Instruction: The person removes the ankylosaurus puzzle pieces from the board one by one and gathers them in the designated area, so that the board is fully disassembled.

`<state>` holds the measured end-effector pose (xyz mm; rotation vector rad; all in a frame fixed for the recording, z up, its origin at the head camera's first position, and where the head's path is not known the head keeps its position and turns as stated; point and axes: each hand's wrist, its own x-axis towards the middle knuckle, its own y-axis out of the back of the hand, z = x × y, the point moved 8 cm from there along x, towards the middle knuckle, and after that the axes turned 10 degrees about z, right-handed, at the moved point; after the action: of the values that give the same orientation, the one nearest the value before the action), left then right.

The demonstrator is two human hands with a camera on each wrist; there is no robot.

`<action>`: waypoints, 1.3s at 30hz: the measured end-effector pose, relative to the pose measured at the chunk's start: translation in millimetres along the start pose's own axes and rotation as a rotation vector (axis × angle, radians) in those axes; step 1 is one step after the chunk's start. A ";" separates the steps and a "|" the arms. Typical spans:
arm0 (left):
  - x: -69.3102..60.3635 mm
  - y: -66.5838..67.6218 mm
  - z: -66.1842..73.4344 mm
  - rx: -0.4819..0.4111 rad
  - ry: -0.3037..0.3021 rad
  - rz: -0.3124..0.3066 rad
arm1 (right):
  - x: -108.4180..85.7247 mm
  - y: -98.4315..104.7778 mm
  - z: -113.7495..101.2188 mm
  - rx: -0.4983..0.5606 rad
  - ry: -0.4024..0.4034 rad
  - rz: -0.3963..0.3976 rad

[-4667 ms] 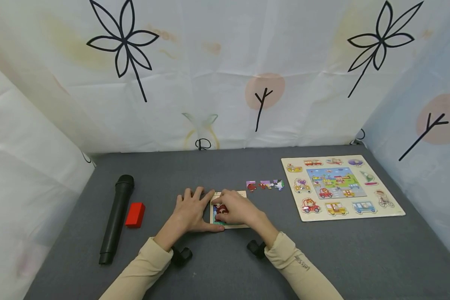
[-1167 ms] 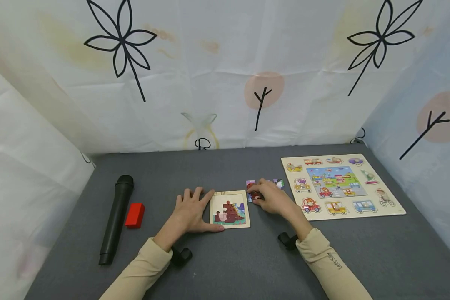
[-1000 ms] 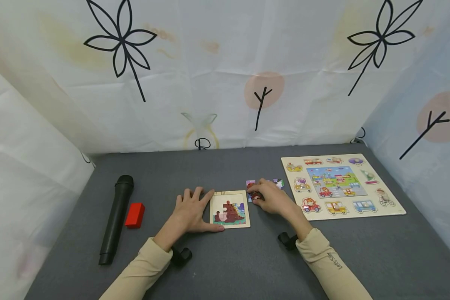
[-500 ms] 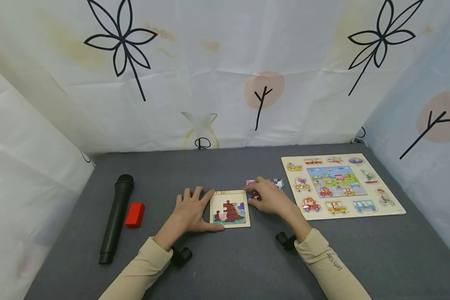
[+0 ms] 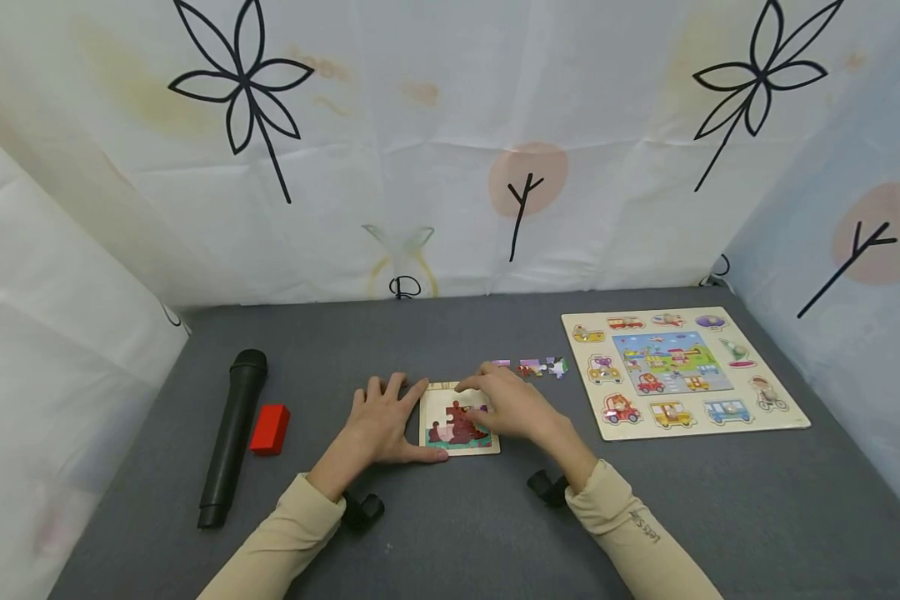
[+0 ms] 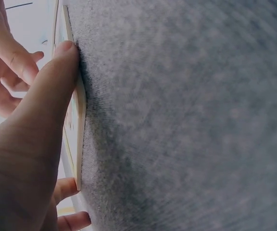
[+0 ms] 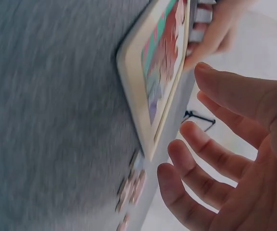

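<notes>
A small square wooden puzzle tray lies flat on the table, partly filled with jigsaw pieces showing a reddish-brown figure. Its far left part shows pale bare base. My left hand rests along the tray's left side, thumb on the near edge and fingers spread toward the far corner. Over the tray's right part hovers my right hand, thumb and fingers apart; the right wrist view shows nothing between its fingers. Loose jigsaw pieces lie just beyond it, one partly hidden by the hand.
A large board puzzle with vehicle pictures lies at the back right. At the left are a black microphone and a red block. White printed cloth hangs behind and beside the grey table.
My right hand has gone from the tray to the loose pieces and come back left over the tray, its fingers spreading. More pieces show in the tray's right part than first visible. My left hand stays put.
</notes>
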<state>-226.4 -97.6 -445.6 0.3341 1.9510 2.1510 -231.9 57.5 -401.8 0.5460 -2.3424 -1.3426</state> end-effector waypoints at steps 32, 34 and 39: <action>11.0 17.3 7.7 0.061 -0.030 0.028 | 5.6 -25.1 -14.9 -0.050 0.019 -0.073; 11.1 17.4 8.1 0.063 -0.033 0.026 | 5.7 -25.3 -14.9 -0.049 0.018 -0.072; 11.2 17.6 8.8 0.065 -0.040 0.029 | 5.7 -25.8 -14.4 -0.043 0.006 -0.067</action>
<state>-234.5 -87.5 -427.1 0.4154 2.0090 2.0858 -225.8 32.1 -416.7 0.6198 -2.3037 -1.4148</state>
